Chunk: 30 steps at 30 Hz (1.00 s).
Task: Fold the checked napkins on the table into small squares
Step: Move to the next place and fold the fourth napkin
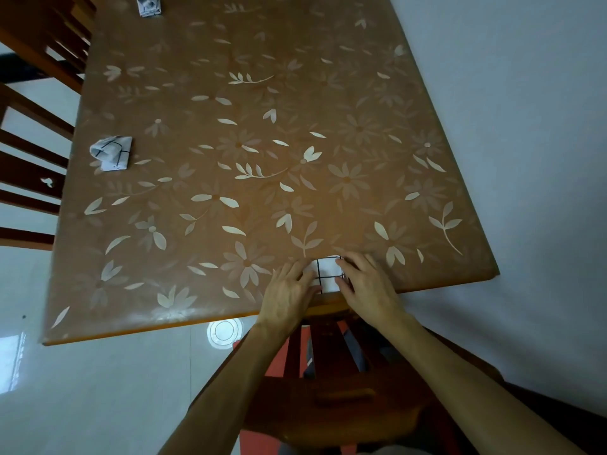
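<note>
A white checked napkin, folded small, lies at the near edge of the brown flowered table. My left hand presses its left side with the fingers flat on the cloth. My right hand covers its right side, fingertips on the fabric. Only the middle strip of this napkin shows between the hands. A second checked napkin, loosely folded, rests near the table's left edge. A third bundle of cloth sits at the far left corner, cut off by the frame.
Dark wooden chairs stand along the table's left side. Another wooden chair is under my arms at the near edge. A pale tiled floor and a round floor drain lie below.
</note>
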Available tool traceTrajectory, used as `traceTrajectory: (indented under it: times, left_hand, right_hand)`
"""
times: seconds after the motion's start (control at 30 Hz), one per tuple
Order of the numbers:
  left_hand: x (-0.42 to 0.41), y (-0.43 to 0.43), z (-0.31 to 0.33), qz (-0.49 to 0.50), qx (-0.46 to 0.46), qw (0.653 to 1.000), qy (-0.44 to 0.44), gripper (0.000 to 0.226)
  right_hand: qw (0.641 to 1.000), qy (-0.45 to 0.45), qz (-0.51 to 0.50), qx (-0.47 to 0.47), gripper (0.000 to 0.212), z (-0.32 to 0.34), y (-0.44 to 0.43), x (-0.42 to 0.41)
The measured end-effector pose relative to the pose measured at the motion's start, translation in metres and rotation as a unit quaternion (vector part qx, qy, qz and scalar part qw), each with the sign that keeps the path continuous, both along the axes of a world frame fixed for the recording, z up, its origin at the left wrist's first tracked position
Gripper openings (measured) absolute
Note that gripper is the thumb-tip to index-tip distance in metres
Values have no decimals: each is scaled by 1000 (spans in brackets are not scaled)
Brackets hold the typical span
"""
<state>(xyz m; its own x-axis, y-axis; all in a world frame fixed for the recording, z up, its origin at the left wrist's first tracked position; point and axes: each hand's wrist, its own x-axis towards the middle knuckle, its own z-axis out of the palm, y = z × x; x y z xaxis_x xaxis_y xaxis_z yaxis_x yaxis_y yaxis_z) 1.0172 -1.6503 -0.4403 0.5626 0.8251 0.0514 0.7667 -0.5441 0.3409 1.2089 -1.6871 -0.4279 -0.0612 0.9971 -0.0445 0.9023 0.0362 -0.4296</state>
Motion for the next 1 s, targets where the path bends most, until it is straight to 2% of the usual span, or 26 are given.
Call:
traceTrajectory:
  times: [0.27, 0.37, 0.47, 0.7, 0.87, 0.93, 1.0]
  left_hand:
    - [-5, -15, 9, -36, 35, 998, 35, 23]
    - [-2, -17, 5, -60, 57, 996, 23, 28]
    - [-3, -18, 3, -71, 65, 995, 4, 29]
    - [-13, -1, 3, -70, 16, 995, 71, 50]
    - [-15, 24, 4, -35, 11, 997, 66, 43]
    - [-16, 24, 5, -47, 29, 996, 70, 35]
    - [-17, 22, 5, -47, 20, 996, 67, 39]
  right_hand:
    - [999, -35, 4, 25, 40, 4, -18, -3]
    - [997, -40, 48, 44, 46, 6, -19, -7]
    - [995, -49, 91, 17, 57, 1, -24, -6]
    - [996, -48, 72, 17, 42, 0, -2, -2]
    - [995, -75, 63, 11, 38, -5, 17, -14]
    - [996, -66, 57, 2, 41, -4, 15, -18]
    - [998, -44, 44, -20, 47, -2, 9, -20]
